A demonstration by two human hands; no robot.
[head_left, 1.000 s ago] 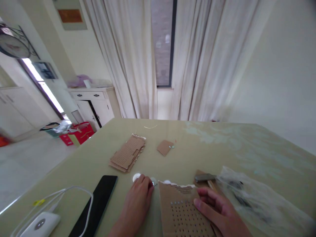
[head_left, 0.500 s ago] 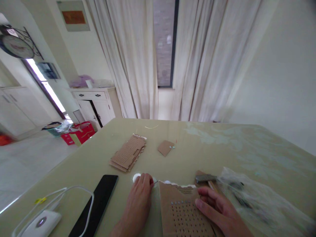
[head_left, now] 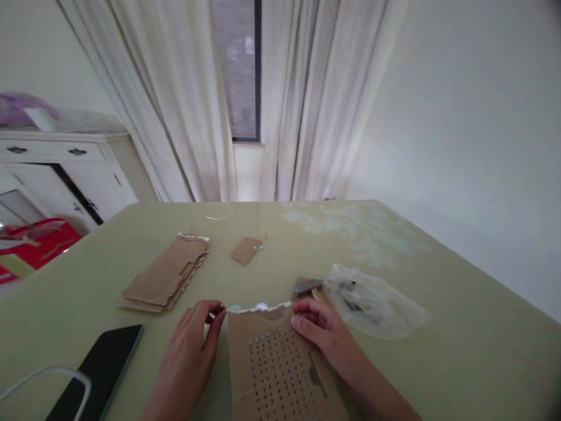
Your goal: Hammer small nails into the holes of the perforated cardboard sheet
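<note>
A perforated cardboard panel (head_left: 276, 368) lies on the green table (head_left: 438, 327) right in front of me. My right hand (head_left: 326, 336) rests on its upper right corner, fingers curled and pressing it down. My left hand (head_left: 190, 351) sits at the panel's left edge with thumb and fingers pinched near its top corner; what is between them is too small to make out. Small white round pieces (head_left: 261, 306) lie just beyond the panel's top edge.
A stack of perforated cardboard panels (head_left: 164, 275) lies at the left, a small cardboard piece (head_left: 246, 250) further back. A small hammer (head_left: 309, 286) and a clear plastic bag (head_left: 372, 301) lie right of my hand. A black phone (head_left: 96, 368) and a white cable (head_left: 39, 380) are bottom left.
The view has swung to the right, so everything has slid left in the frame. My left hand has moved from the white round pieces to the panel's left edge.
</note>
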